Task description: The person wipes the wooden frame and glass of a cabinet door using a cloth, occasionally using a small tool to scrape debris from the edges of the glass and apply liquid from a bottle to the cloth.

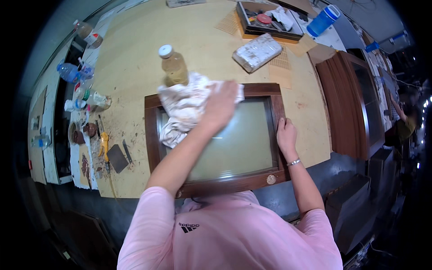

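Note:
A dark brown wooden cabinet door [282,108] with a glass pane [238,144] lies on the worktable in front of me. My left hand [221,104], a little blurred, presses a white cloth [186,105] with brownish stains onto the far side of the frame. The cloth spreads over the far left corner and part of the pane, hiding them. My right hand [287,134] grips the frame's right edge, fingers curled around it. Just beyond the cloth stands a bottle [174,67] of yellowish liquid with a white cap.
Beyond the door lie a wrapped block [257,52] and an open box [270,27] of odds and ends. A blue bottle [324,20] is at far right. Along the left are several bottles, a yellow-handled tool [104,146] and a dark scraper plate [118,158]. Brown panels [344,103] lean at right.

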`<control>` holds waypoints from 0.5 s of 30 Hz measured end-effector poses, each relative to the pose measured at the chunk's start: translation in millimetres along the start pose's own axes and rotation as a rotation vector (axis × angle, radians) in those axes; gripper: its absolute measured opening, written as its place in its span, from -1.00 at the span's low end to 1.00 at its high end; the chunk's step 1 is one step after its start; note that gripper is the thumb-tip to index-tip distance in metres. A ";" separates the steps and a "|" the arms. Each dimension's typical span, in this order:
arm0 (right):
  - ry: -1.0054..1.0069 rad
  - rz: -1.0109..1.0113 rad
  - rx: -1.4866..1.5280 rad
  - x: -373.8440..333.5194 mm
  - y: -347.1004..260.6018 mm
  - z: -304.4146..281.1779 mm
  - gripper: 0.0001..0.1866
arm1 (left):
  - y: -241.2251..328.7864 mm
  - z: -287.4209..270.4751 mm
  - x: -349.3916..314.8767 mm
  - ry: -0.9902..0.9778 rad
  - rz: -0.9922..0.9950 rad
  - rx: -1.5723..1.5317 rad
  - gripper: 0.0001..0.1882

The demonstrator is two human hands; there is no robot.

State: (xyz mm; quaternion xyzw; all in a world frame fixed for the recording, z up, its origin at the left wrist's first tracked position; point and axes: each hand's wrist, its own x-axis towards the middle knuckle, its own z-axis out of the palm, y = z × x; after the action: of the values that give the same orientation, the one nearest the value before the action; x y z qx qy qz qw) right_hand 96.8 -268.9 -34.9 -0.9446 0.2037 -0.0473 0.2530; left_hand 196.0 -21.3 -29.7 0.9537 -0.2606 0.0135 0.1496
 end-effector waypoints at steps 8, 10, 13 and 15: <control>0.018 0.045 0.083 -0.3 -2.2 -3.2 -0.61 | 54.2 22.4 49.5 -0.034 0.150 -0.192 -0.43; 0.015 0.056 0.091 0.1 -1.2 -6.4 -0.61 | 25.5 13.3 37.4 -0.023 0.071 -0.050 -0.41; -0.019 0.060 0.086 -1.8 -8.8 -5.5 -0.61 | 45.1 19.8 49.8 0.017 0.056 -0.011 -0.38; 0.015 0.049 0.120 -1.8 -8.8 -1.4 -0.62 | 79.6 29.4 75.7 -0.033 0.195 -0.133 -0.40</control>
State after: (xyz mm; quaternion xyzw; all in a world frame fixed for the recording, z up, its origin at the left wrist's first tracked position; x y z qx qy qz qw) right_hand 98.0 -261.9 -29.4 -0.9221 0.2256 -0.0603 0.3085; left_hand 220.0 -132.5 -27.7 0.9119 -0.3551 -0.0052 0.2060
